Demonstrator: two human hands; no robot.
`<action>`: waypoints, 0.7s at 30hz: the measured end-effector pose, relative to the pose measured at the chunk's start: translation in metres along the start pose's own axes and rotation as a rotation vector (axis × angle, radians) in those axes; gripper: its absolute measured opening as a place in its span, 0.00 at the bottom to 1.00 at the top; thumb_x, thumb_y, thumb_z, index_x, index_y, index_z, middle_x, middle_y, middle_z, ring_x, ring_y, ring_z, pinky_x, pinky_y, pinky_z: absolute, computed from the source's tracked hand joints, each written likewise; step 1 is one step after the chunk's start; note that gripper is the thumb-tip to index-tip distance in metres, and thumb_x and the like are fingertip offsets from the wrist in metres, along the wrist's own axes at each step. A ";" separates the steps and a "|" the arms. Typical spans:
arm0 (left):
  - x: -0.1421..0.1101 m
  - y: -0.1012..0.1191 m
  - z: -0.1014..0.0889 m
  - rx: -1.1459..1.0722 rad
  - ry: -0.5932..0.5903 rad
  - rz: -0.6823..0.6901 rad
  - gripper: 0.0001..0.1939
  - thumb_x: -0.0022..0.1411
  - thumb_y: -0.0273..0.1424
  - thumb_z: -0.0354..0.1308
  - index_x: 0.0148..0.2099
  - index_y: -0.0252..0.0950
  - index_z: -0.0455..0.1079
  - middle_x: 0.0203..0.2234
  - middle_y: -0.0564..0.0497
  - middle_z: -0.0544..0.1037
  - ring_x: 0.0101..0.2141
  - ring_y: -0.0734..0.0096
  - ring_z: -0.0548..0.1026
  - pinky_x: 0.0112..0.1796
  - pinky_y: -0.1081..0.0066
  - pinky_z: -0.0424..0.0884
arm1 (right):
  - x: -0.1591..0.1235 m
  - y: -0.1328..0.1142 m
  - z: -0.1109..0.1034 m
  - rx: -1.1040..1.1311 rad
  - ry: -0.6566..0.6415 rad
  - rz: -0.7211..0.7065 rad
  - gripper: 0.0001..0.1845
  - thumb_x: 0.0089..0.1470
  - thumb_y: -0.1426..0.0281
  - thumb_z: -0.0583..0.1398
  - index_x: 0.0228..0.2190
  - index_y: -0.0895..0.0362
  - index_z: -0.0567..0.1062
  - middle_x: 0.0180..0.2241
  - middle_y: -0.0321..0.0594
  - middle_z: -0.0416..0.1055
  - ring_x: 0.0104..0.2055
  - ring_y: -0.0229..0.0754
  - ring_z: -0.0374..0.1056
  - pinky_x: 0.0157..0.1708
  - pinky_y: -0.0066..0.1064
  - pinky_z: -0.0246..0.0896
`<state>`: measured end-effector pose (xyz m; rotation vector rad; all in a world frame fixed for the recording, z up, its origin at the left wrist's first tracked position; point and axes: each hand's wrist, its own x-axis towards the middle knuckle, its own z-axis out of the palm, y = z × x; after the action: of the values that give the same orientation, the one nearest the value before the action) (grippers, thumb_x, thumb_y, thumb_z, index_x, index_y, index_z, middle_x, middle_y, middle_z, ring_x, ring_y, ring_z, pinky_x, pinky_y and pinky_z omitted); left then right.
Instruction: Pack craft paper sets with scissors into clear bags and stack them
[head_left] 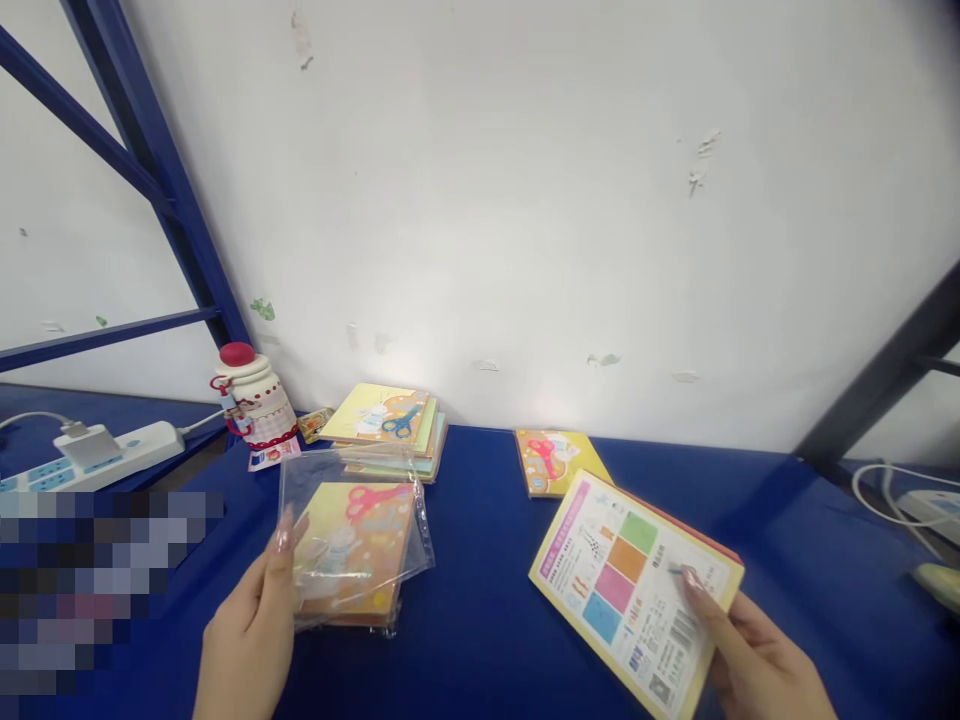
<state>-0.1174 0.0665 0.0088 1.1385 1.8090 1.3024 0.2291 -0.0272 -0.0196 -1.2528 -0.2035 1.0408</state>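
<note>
My left hand (251,625) pinches the edge of a clear plastic sleeve (315,470). Under or behind that sleeve is a yellow and orange paper-craft book (375,585) with pink scissors on its cover; whether it lies inside the sleeve I cannot tell. In my right hand (750,640) is another craft book (652,600), tilted, its back cover with coloured squares and a barcode towards me. The thumb presses on that cover and the fingers are behind it. Just beyond lies a small yellow book (559,460) with red scissors printed on it.
A stack of similar books (382,415) stands by the wall. Left of it are a white bottle with a red lid (259,400), a small packet (274,454) and a power strip (142,452). Blue frame posts (180,220) rise at both sides of the blue table (465,640).
</note>
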 end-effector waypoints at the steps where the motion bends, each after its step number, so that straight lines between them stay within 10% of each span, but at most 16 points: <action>1: -0.002 0.004 0.001 0.076 0.049 -0.006 0.35 0.58 0.54 0.47 0.62 0.40 0.59 0.58 0.46 0.64 0.60 0.44 0.55 0.59 0.48 0.46 | 0.001 0.002 0.001 -0.022 -0.001 -0.038 0.32 0.36 0.59 0.71 0.43 0.58 0.73 0.36 0.44 0.79 0.40 0.56 0.74 0.28 0.33 0.75; 4: -0.016 0.016 0.004 0.201 0.202 0.096 0.34 0.61 0.51 0.44 0.66 0.43 0.48 0.63 0.52 0.56 0.61 0.48 0.53 0.60 0.52 0.47 | 0.002 0.009 0.002 -0.137 -0.006 -0.173 0.33 0.39 0.57 0.69 0.46 0.59 0.72 0.41 0.44 0.78 0.42 0.55 0.73 0.32 0.32 0.75; 8: -0.037 0.012 0.006 -0.001 0.172 0.369 0.20 0.62 0.43 0.50 0.55 0.46 0.67 0.59 0.59 0.64 0.59 0.58 0.59 0.61 0.63 0.48 | -0.004 0.017 0.004 -0.352 0.010 -0.303 0.33 0.42 0.54 0.66 0.47 0.59 0.72 0.43 0.43 0.77 0.44 0.54 0.72 0.37 0.29 0.74; 16: -0.057 0.003 0.037 -0.432 -0.709 0.024 0.14 0.52 0.44 0.63 0.34 0.40 0.80 0.49 0.45 0.75 0.51 0.46 0.69 0.54 0.56 0.63 | -0.023 0.027 0.019 -0.863 0.162 -0.875 0.18 0.56 0.59 0.56 0.42 0.57 0.76 0.38 0.42 0.79 0.39 0.49 0.75 0.34 0.23 0.72; 21: -0.075 0.016 0.073 -1.014 -1.113 -0.385 0.37 0.41 0.50 0.68 0.53 0.39 0.70 0.53 0.41 0.71 0.56 0.46 0.63 0.57 0.53 0.56 | -0.039 -0.002 0.043 -1.240 -0.496 -1.721 0.19 0.62 0.71 0.50 0.52 0.58 0.69 0.51 0.44 0.70 0.54 0.48 0.64 0.54 0.37 0.59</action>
<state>-0.0185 0.0310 0.0016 0.6176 0.3801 0.8311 0.1811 -0.0262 0.0126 -1.1587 -2.0940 -0.5086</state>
